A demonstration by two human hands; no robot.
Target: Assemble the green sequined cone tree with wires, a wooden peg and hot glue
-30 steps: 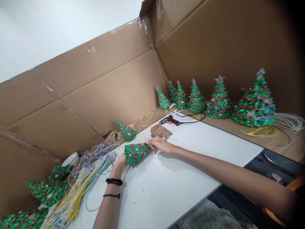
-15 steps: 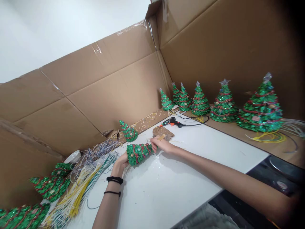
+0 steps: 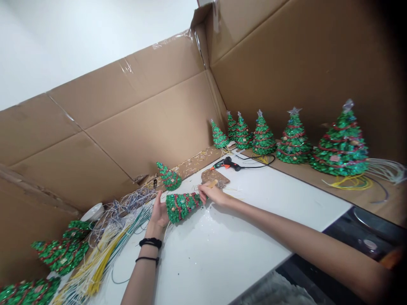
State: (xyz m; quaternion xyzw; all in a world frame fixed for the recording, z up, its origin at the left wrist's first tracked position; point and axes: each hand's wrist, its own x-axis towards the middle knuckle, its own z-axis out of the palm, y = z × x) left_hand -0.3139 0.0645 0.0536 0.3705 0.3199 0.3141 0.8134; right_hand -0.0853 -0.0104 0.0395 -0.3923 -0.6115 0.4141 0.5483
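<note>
currently, the sideways tree (image 3: 182, 207) is at the center of the frame, base toward the left, tip toward the right. left hand (image 3: 159, 214): at the base, fingers raised, palm facing it; cannot tell whether this grip bears on the base or is loose. right hand (image 3: 211, 194): at the tip, grip closed around a tan stick (image 3: 212, 184); fingers cover the very tip. white table (image 3: 190, 262) below both. brown slab (image 3: 221, 178) just beyond the right hand, black-and-orange glue gun (image 3: 228, 162) behind it. small upright tree (image 3: 170, 178) near the left hand. strand bundle (image 3: 103, 262) at lower left. row of trees (image 3: 294, 142) at right, along the cardboard wall (image 3: 295, 63).
</note>
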